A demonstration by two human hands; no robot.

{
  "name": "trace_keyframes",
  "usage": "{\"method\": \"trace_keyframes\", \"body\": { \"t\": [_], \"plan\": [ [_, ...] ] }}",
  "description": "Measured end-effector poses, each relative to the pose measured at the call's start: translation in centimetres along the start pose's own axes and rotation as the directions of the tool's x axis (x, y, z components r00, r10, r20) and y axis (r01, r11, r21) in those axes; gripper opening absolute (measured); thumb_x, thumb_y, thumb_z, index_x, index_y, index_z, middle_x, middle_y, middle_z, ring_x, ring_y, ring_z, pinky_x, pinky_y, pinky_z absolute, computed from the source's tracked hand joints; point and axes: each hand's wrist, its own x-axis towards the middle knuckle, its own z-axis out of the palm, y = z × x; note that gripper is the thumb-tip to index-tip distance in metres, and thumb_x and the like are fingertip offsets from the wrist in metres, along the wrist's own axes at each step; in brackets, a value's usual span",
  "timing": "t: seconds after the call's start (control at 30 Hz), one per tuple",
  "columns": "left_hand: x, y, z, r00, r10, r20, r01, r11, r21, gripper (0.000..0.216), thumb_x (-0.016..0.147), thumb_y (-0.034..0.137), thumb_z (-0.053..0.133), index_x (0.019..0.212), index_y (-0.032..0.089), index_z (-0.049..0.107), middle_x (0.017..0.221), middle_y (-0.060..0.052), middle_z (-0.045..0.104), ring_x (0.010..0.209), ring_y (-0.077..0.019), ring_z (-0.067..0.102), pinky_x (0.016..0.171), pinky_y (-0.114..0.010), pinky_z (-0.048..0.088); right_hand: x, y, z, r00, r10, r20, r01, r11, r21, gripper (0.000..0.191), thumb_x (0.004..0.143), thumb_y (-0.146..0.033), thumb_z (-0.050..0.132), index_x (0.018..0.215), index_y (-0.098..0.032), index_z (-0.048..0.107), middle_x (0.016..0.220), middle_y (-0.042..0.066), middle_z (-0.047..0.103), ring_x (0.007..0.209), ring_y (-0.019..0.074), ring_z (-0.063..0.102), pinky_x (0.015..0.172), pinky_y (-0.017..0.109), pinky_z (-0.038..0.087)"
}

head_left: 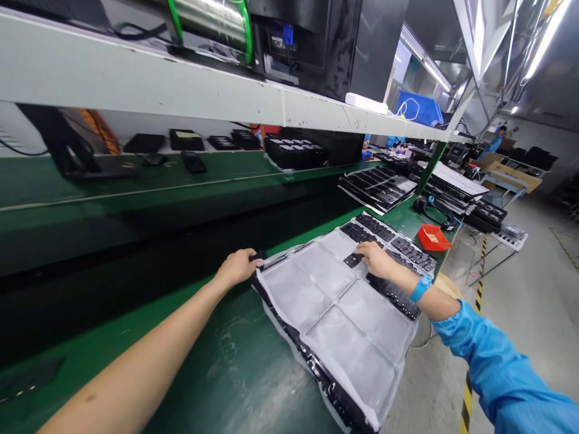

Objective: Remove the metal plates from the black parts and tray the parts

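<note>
Well, taking the pale tray (294, 283) on the green desk (244, 367) as the clock's centre, I find a black box (190, 144) at ten o'clock; its yellow label (184, 134) is too small to read from where I stand. The left hand (237, 267) is between nine and ten, at the tray's corner, fingers bent around something dark; I can't tell how firmly they hold it. At eleven, farther back, sits a dark pile (296, 155) with pale patches on top. Toward one o'clock within the tray, the right hand (373, 259) has its fingers narrow and touching a black piece (353, 260), though whether they pinch it I can't tell. Beyond, at one o'clock, lies a stack of black sheets (379, 185). Rows of black parts (393, 295) with small light dots fill compartments from one to three. The wrist wears a blue band (422, 288); at two o'clock sits a red bin (433, 237) with pale bits inside.
</note>
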Motion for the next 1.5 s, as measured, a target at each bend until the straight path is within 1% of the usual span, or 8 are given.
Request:
{"method": "trace_keyframes", "body": {
  "t": [0.1,0.2,0.43,0.63,0.9,1.2,1.33,1.5],
  "plan": [
    [-0.9,-0.4,-0.7,1.0,-0.007,-0.02,0.005,0.994,-0.107,0.021,0.095,0.035,0.067,0.084,0.017,0.067,0.076,-0.002,0.074,0.08,-0.0216,0.074,0.08,-0.036,0.057,0.3,0.0,0.2,0.989,-0.137,0.056,0.139,0.99,-0.015,0.07,0.073,0.016,0.06,0.131,-0.021,0.072,0.148,0.014,0.063,0.134,0.0323,0.056,0.112,0.052,0.044],
    [-2.2,-1.0,-1.4,0.999,-0.002,-0.034,-0.006,0.971,-0.24,0.016,0.084,0.033,0.066,0.075,0.021,0.061,0.063,-0.001,0.072,0.076,-0.0256,0.077,0.073,-0.032,0.057,0.2,0.5,0.1,0.965,-0.237,0.11,0.239,0.971,-0.01,0.073,0.065,0.016,0.058,0.125,-0.022,0.075,0.135,0.011,0.072,0.126,0.0293,0.062,0.11,0.047,0.045],
    [-7.9,-1.9,-3.1,0.999,0.009,-0.035,-0.026,0.843,-0.538,0.031,0.077,0.049,0.068,0.086,0.021,0.061,0.078,-0.005,0.077,0.083,-0.0262,0.079,0.066,-0.03,0.059,-1.2,1.9,-0.2,0.931,-0.352,0.101,0.354,0.935,-0.002,0.084,0.053,0.014,0.045,0.126,-0.017,0.072,0.131,0.014,0.07,0.124,0.0296,0.061,0.108,0.046,0.047],
    [-14.5,-1.8,-4.4,0.997,0.07,0.04,-0.031,0.791,-0.61,0.041,0.072,0.055,0.073,0.088,0.018,0.066,0.079,-0.007,0.078,0.079,-0.0252,0.075,0.065,-0.031,0.056,-0.3,1.8,-0.2,0.908,-0.405,0.107,0.408,0.913,-0.01,0.088,0.053,0.014,0.044,0.132,-0.014,0.071,0.12,0.016,0.069,0.107,0.03,0.062,0.099,0.048,0.051],
    [-20.9,-3.2,-4.7,0.992,0.125,0.02,-0.102,0.883,-0.459,0.042,0.076,0.063,0.063,0.078,0.021,0.065,0.07,-0.003,0.072,0.068,-0.0236,0.065,0.066,-0.032,0.05,-1.9,1.8,-1.1,0.944,-0.329,-0.001,0.329,0.944,-0.017,0.092,0.056,0.015,0.043,0.138,-0.018,0.066,0.131,0.014,0.067,0.12,0.0286,0.061,0.109,0.048,0.049],
    [-27.3,-4.5,-2.3,0.976,0.215,0.014,-0.209,0.961,-0.18,0.042,0.091,0.057,0.05,0.093,0.023,0.074,0.085,-0.005,0.079,0.077,-0.0271,0.074,0.072,-0.031,0.056,-4.3,0.6,-1.9,0.979,-0.171,-0.108,0.168,0.985,-0.036,0.064,0.076,0.014,0.048,0.128,-0.015,0.071,0.13,0.015,0.07,0.125,0.0277,0.063,0.112,0.046,0.049],
    [-29.2,-5.0,-0.2,0.95,0.302,-0.077,-0.307,0.95,-0.055,0.039,0.096,0.051,0.047,0.095,0.025,0.077,0.095,-0.007,0.08,0.087,-0.0267,0.077,0.078,-0.031,0.059,-1.9,-0.1,-0.9,0.995,-0.09,-0.045,0.088,0.995,-0.038,0.021,0.1,-0.012,0.065,0.119,-0.016,0.071,0.123,0.011,0.072,0.114,0.0259,0.069,0.102,0.047,0.056],
    [-30.8,-7.2,1.9,0.94,0.332,-0.08,-0.329,0.943,0.048,0.032,0.093,0.035,0.048,0.097,0.026,0.078,0.102,-0.008,0.079,0.091,-0.0254,0.078,0.08,-0.029,0.062,1.8,-0.4,0.1,0.996,-0.034,0.079,0.035,0.999,-0.02,0.027,0.104,-0.034,0.067,0.126,-0.017,0.067,0.127,0.01,0.069,0.106,0.0242,0.071,0.091,0.045,0.062]
  ]
}}
